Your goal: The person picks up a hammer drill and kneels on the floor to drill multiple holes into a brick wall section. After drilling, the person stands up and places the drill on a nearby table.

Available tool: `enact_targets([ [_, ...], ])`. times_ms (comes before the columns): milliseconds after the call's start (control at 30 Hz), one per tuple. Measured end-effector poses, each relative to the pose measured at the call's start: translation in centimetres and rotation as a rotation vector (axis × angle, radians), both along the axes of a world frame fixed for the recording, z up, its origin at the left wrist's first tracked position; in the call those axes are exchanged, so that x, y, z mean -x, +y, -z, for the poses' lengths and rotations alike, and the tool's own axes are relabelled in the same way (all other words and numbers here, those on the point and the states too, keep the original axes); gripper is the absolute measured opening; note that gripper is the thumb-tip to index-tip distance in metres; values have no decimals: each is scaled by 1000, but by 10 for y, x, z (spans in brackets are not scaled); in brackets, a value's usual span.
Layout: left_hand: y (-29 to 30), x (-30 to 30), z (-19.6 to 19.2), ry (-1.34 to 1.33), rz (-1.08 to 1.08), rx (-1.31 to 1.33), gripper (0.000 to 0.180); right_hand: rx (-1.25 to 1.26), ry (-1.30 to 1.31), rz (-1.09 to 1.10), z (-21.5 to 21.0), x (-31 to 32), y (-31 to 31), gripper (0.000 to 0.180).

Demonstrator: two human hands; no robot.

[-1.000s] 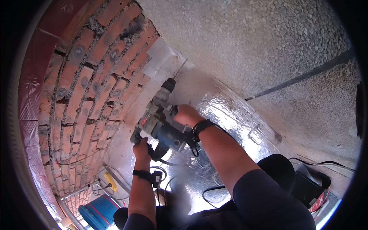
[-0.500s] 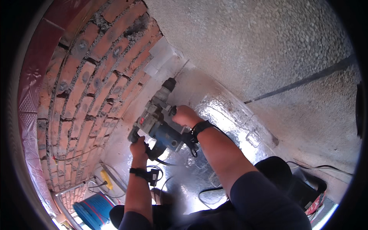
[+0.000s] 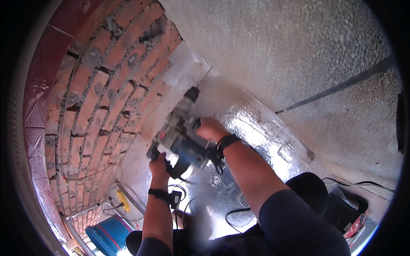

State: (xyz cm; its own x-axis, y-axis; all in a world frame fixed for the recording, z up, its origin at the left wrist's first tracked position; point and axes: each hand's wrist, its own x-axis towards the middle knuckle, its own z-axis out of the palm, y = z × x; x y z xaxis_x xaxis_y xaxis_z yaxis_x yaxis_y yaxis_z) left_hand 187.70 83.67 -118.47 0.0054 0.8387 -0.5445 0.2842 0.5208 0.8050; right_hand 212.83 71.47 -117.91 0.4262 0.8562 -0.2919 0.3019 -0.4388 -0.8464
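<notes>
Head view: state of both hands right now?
Left hand: closed on the drill, at its rear handle.
Right hand: closed on the drill's side.

Rotary hammer [image 3: 181, 138] sits between both hands, left hand [image 3: 159, 164] below it, right hand [image 3: 209, 128] to its right. Brick wall [image 3: 98, 98] lies left of the hands, bucket [image 3: 109, 234] well below them.

A bare red brick wall [image 3: 102, 98] with grey mortar is curving up the left, with a blue plastic bucket [image 3: 109, 234] and a small yellow tool [image 3: 122, 200] lying below it and a black cable [image 3: 337, 87] crossing the rough grey plaster beside it.
</notes>
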Motion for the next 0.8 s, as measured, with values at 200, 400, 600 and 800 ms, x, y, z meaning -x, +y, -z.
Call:
enact_targets([
  [200, -3, -4, -10, -20, 15, 15, 16, 217, 153, 33, 2, -1, 6, 20],
  [400, -4, 9, -10, 22, 13, 50, 15, 204, 129, 77, 4, 10, 4, 21],
  [600, -13, 16, -12, -20, 22, 49, 14, 114, 103, 93, 2, 15, -1, 20],
  [800, -21, 36, -10, 67, 18, 78, 17, 129, 81, 41, 17, 45, -7, 20],
])
